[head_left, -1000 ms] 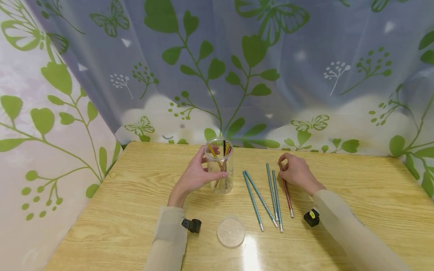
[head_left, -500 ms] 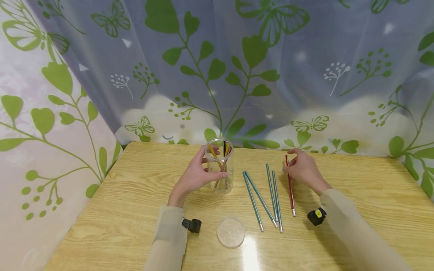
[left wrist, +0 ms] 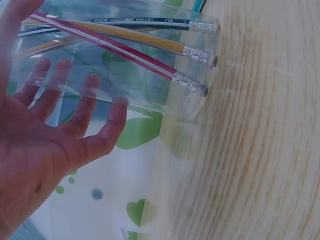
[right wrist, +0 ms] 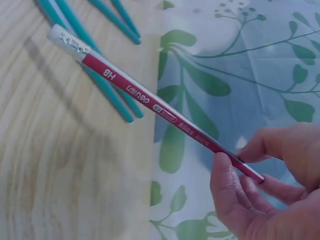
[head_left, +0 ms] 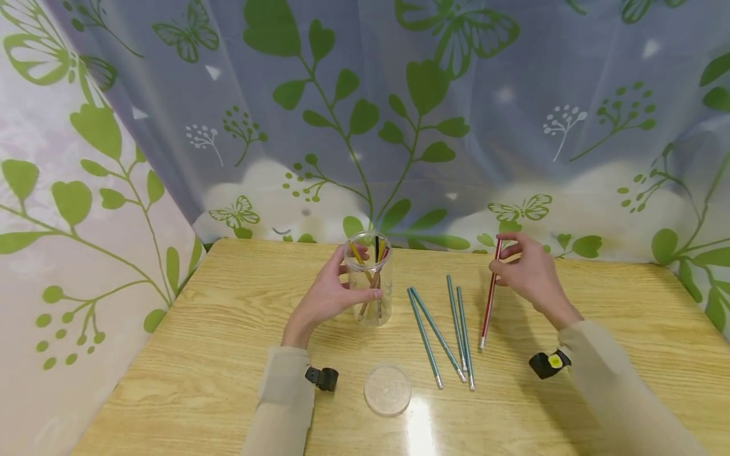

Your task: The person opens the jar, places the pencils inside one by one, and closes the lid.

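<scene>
My left hand [head_left: 327, 292] holds a clear plastic jar [head_left: 369, 310] upright on the table, thumb across its front and fingers round the back. Inside the jar lean several pencils; the left wrist view shows a red one [left wrist: 125, 54], a yellow one [left wrist: 135, 39] and a dark one [left wrist: 150, 21], eraser ends down. My right hand [head_left: 527, 269] pinches a red pencil [head_left: 490, 297] near its far end, between thumb and fingers. Its white eraser [right wrist: 56, 33] points toward the near side of the table, and its shadow falls on the wood in the right wrist view.
Several teal pencils [head_left: 424, 339] lie in two loose pairs between the jar and my right hand. A round clear lid [head_left: 388, 391] lies in front of the jar. The wooden table [head_left: 217, 354] ends at a patterned curtain [head_left: 365, 158] behind.
My right hand has lifted the red pencil off the table and moved up and to the right, tilting its far end upward. The left hand and jar have stayed put.
</scene>
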Motion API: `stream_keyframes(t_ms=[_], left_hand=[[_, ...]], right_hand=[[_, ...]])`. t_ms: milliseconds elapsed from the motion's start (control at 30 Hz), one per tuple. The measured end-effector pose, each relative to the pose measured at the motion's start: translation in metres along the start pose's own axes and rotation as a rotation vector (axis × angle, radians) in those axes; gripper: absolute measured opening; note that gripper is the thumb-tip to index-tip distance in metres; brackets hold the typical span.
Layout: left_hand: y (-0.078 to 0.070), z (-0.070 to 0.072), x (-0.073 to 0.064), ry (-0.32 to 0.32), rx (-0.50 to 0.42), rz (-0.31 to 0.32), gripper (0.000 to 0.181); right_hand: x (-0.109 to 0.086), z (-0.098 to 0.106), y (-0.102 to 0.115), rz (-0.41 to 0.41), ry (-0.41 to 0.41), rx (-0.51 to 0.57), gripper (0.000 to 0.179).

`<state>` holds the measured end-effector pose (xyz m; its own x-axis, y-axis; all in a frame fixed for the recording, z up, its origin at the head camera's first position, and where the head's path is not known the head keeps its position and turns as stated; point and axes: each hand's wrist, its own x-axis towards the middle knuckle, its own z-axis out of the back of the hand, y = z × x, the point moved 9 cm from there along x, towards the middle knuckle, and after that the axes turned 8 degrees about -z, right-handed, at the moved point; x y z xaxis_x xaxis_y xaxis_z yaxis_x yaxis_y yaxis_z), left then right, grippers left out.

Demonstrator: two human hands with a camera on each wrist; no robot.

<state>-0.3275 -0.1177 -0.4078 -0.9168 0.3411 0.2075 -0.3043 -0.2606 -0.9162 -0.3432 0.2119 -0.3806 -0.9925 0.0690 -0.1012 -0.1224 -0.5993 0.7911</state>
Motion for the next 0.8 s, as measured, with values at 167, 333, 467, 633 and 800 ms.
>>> stream_keyframes(t_ms=[167,333,467,633,800], left_hand=[[-0.001,0.000,0.000,-0.002,-0.001,0.003,0.078],[0.000,0.000,0.001,-0.001,0.006,0.002,0.079],[0.001,0.000,0.001,0.001,0.004,0.003,0.082],[0.002,0.000,0.001,0.002,0.001,0.008,0.084],[0.002,0.000,0.000,0.001,0.003,0.009,0.084]], right_hand=[[-0.008,0.011,0.012,0.074,-0.060,0.078,0.053],[-0.016,0.021,0.022,0.137,-0.110,0.155,0.045],[-0.022,0.028,0.030,0.174,-0.154,0.212,0.040],[-0.029,0.038,0.039,0.231,-0.205,0.326,0.037],[-0.041,0.048,0.054,0.317,-0.229,0.512,0.043]])
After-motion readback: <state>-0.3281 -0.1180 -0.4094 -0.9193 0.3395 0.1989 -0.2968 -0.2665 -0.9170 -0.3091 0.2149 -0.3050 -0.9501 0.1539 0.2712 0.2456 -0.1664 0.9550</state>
